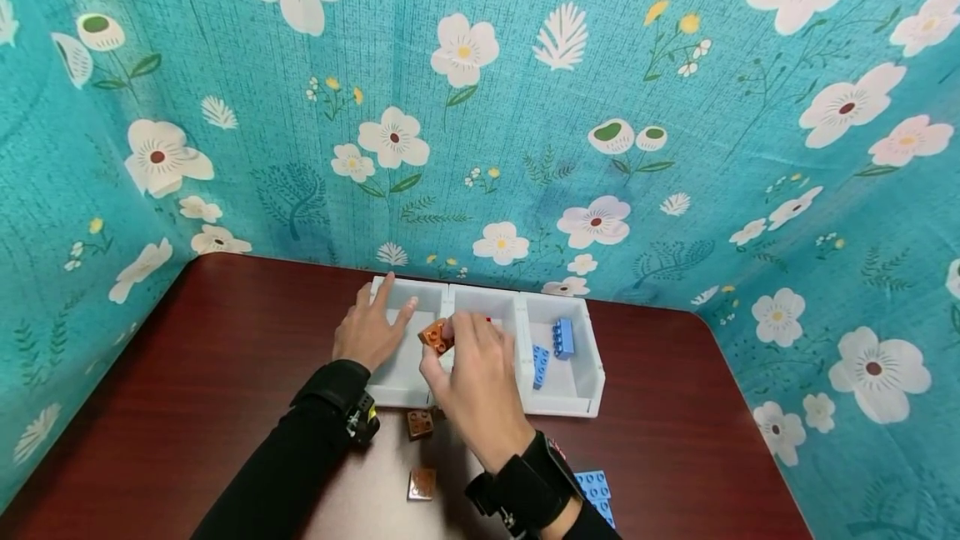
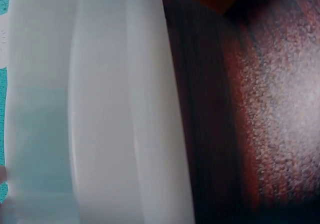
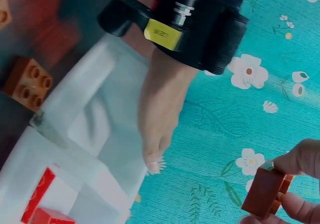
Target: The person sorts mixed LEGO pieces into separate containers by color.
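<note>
A white three-compartment tray (image 1: 562, 407) stands against the back of the table. My left hand (image 1: 369, 330) is at its left end, fingers extended over the far left rim; whether they touch the rim is unclear. With thumb and fingers, my right hand (image 1: 483, 377) pinches an orange-brown toy building brick (image 1: 435, 337) above the divider between the left and middle compartments. The right wrist view shows that brick (image 3: 262, 193) tilted and off the tray. Red bricks (image 3: 38, 196) lie in the middle compartment, mostly hidden by my right hand in the head view.
Two blue bricks (image 1: 563, 338) lie in the right compartment. In front of the tray, a brown brick (image 1: 420, 424) and another brown brick (image 1: 422, 484) rest on the dark red table (image 1: 675, 440). Blue bricks (image 1: 594, 486) sit beside my right wrist. Flowered cloth (image 1: 465, 148) rises behind.
</note>
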Demonstrator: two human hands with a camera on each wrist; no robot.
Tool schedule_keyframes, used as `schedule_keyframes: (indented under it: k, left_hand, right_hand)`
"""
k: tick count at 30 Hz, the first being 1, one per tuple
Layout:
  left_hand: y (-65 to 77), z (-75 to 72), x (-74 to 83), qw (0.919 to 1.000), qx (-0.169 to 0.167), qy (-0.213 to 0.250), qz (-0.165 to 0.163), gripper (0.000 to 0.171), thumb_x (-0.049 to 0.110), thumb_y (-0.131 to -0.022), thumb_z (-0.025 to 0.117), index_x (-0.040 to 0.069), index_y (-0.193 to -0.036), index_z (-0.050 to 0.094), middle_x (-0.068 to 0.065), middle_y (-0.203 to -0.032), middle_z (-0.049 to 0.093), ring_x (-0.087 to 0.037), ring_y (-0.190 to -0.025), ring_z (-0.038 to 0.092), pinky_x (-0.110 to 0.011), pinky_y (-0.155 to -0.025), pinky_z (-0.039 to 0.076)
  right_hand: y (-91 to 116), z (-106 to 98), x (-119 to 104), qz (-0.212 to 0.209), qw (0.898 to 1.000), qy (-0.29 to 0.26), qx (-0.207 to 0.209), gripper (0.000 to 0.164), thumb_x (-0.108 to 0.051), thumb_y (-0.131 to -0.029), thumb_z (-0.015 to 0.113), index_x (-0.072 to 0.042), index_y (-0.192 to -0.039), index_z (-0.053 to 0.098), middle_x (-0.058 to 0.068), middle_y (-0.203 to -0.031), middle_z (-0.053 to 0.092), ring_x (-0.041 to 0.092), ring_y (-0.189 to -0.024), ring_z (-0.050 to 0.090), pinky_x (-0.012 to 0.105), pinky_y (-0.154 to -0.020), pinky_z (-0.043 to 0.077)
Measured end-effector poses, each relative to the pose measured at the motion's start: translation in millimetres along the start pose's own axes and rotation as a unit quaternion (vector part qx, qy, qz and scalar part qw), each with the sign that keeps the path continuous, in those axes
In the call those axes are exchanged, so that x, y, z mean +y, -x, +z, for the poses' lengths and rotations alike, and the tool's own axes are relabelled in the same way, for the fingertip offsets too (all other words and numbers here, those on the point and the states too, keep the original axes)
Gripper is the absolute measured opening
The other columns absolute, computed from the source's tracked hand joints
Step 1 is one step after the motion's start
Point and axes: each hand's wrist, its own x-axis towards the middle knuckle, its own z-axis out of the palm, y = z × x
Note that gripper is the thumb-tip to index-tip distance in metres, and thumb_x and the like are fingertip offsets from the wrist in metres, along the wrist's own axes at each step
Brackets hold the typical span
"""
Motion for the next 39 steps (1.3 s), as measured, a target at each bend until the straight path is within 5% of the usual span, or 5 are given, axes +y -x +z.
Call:
schedule_keyframes:
  k: [15, 24, 39]
  left_hand:
    - [-0.6, 0.1, 4.0, 1.0, 0.004, -0.007, 0.005, 0.064, 0.05, -0.108, 0.039, 0.018, -0.162, 0.025, -0.029, -0.158, 0.028, -0.053, -0.119, 0.055, -0.069, -0.089, 0.048]
    - [-0.1, -1.8, 3.0, 0.9999, -0.011, -0.012, 0.0, 0.063, 0.049, -0.109, 0.034, 0.017, -0.163, 0.022, -0.029, -0.159, 0.026, -0.054, -0.122, 0.052, -0.069, -0.09, 0.047]
    - [-1.1, -1.2, 2.4, 0.9998, -0.011, -0.017, -0.006, 0.065, 0.051, -0.108, 0.035, 0.018, -0.163, 0.021, -0.029, -0.158, 0.027, -0.054, -0.124, 0.051, -0.071, -0.093, 0.045]
  right_hand:
    - [13.3, -1.2, 14.3, 0.047, 0.999, -0.014, -0.017, 0.028, -0.018, -0.086, 0.082, -0.006, -0.09, 0.058, 0.004, -0.083, 0.057, 0.022, -0.081, 0.059, 0.046, -0.085, 0.047]
    - [41.0, 0.9, 30.4, 0.062, 0.998, -0.004, -0.033, 0.028, -0.014, -0.083, 0.085, -0.007, -0.087, 0.058, 0.003, -0.079, 0.056, 0.014, -0.071, 0.051, 0.044, -0.082, 0.046]
    - [85.6, 28.7, 35.1, 0.052, 0.998, 0.017, -0.035, 0.032, -0.015, -0.073, 0.089, -0.012, -0.081, 0.058, -0.002, -0.077, 0.058, 0.013, -0.071, 0.059, 0.039, -0.075, 0.046]
